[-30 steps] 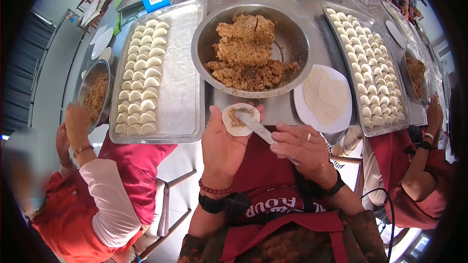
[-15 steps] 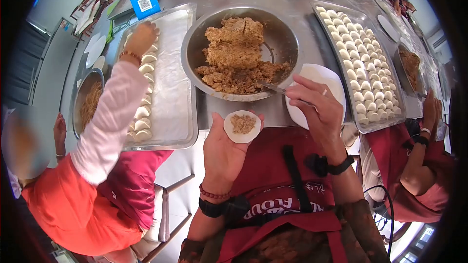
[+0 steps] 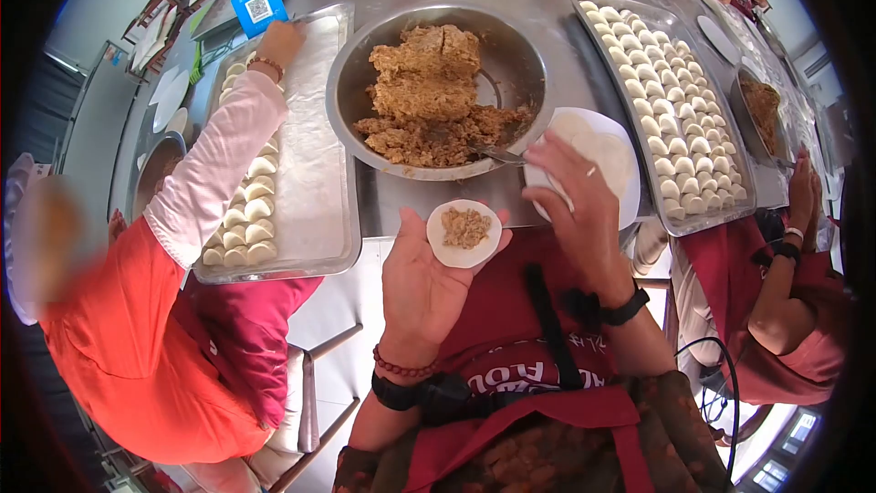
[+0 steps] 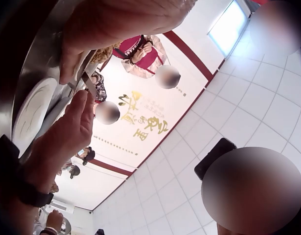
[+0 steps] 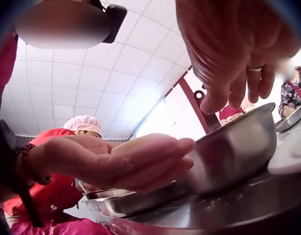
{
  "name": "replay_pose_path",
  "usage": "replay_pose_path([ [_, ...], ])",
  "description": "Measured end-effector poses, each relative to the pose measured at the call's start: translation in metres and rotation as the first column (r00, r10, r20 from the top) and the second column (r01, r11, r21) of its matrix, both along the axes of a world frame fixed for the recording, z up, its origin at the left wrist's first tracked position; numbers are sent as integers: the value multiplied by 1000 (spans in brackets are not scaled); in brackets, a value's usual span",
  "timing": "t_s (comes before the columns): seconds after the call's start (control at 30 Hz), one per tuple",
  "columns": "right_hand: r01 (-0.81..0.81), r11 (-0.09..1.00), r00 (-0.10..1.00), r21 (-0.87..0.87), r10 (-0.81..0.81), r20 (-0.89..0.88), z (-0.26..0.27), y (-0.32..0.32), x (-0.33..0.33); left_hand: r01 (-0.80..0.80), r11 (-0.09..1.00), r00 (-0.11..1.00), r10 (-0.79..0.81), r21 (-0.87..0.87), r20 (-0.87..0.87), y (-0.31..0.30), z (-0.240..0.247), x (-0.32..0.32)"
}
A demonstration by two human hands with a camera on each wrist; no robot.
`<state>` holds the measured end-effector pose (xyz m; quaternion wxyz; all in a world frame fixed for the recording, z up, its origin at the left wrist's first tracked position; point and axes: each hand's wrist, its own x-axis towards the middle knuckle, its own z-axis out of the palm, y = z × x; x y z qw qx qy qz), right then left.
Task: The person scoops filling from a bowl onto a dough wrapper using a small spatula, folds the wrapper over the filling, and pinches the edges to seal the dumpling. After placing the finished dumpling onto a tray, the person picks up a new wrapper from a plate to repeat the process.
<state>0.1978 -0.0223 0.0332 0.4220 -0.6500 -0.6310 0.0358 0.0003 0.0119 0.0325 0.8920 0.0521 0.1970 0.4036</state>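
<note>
Dough wrapper (image 3: 467, 258) topped with filling (image 3: 465, 227) | surface: metal table (image 3: 401, 205), steel bowl (image 3: 523, 73) beyond | room: white tiled ceiling (image 5: 67, 81) | position: on extended, upturned fingers of left hand (image 3: 425, 278) | right hand (image 3: 584, 196): fingers pinch metal spatula (image 3: 501, 155) across bowl rim.

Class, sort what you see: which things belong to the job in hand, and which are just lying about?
Seem to belong:
round white dough wrapper topped with brown filling
thin metal spatula
round steel bowl of filling
white plate of pale flat rounds
silver rectangular trays of white half-moon dumplings

Apparently just about:
blue-and-white QR-code stand
thin black cable
</note>
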Motion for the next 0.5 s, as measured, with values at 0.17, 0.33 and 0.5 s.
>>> replay_pose_path([
  [0.17,-269,963,954,-6,266,-140,-6,-30,-5,32,999,999,-32,-6,38,-3,2,4],
  [0.33,-320,947,925,38,321,-202,-10,-34,-6,61,998,996,-59,-31,67,-8,1,6],
  [0.5,-334,940,867,78,338,-367,-17,-34,-4,105,994,994,-105,-9,30,-16,10,11],
])
